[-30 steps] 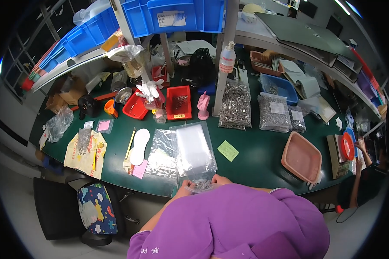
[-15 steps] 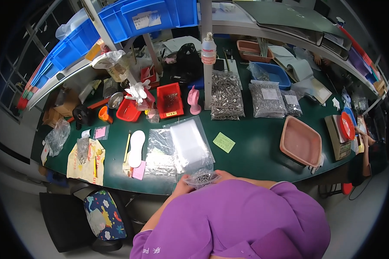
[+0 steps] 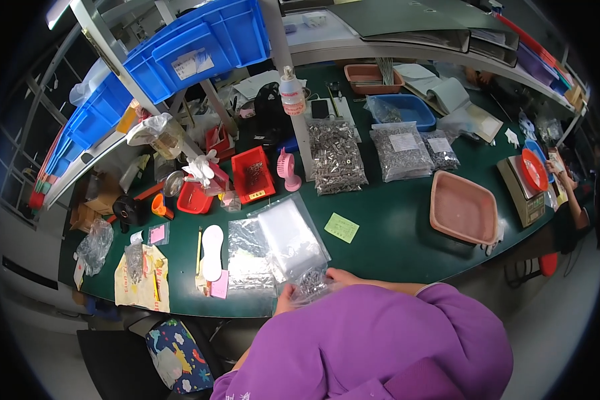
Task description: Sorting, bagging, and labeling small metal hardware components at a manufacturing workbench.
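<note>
Begins at left with a crumpled clear bag (image 3: 96,245) close to the rim of the green table (image 3: 400,247), then a printed yellow sheet (image 3: 137,293) lying near the front edge. Continues with a white insole (image 3: 212,253), a pink note (image 3: 219,285) touching its lower end, and flat clear bags (image 3: 283,233) crowding the front. Grips a small clear bag of metal parts (image 3: 311,283) at that front edge, with left hand (image 3: 285,300) and right hand (image 3: 340,277) closed on opposite sides, fingers partly hidden. Past the green note (image 3: 341,227), leaves broad tabletop for moving, up to a pinkish tub (image 3: 465,212) near the right-hand edge.
</note>
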Action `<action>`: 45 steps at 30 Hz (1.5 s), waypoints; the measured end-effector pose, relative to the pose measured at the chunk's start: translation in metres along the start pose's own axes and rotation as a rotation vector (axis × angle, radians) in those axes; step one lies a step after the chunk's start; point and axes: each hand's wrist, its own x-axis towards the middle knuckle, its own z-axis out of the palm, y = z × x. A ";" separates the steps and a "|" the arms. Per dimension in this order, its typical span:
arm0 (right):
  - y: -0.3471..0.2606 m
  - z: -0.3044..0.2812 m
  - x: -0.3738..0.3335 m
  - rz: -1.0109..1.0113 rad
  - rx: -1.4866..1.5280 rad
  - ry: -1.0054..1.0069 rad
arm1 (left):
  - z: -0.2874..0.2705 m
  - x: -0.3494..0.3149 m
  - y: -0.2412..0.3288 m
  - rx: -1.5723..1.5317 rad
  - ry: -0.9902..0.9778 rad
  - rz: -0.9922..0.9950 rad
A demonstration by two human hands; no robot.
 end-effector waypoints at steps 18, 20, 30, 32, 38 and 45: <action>-0.035 -0.001 0.009 0.166 0.092 0.114 | 0.006 0.015 -0.006 -0.019 0.248 -0.001; -0.032 0.009 0.001 0.142 0.024 0.086 | 0.001 0.019 -0.038 0.080 0.302 -0.056; -0.013 0.004 0.010 0.072 -0.126 0.189 | -0.002 0.013 -0.027 0.015 0.256 -0.108; -0.042 0.002 0.011 0.110 0.061 0.192 | -0.006 0.013 -0.026 -0.084 0.280 -0.026; -0.063 -0.011 -0.007 0.070 -0.016 0.126 | -0.002 0.001 -0.014 -0.131 0.298 -0.036; -0.079 -0.018 -0.017 -0.219 -0.086 0.182 | -0.001 -0.028 0.049 -0.218 0.297 0.005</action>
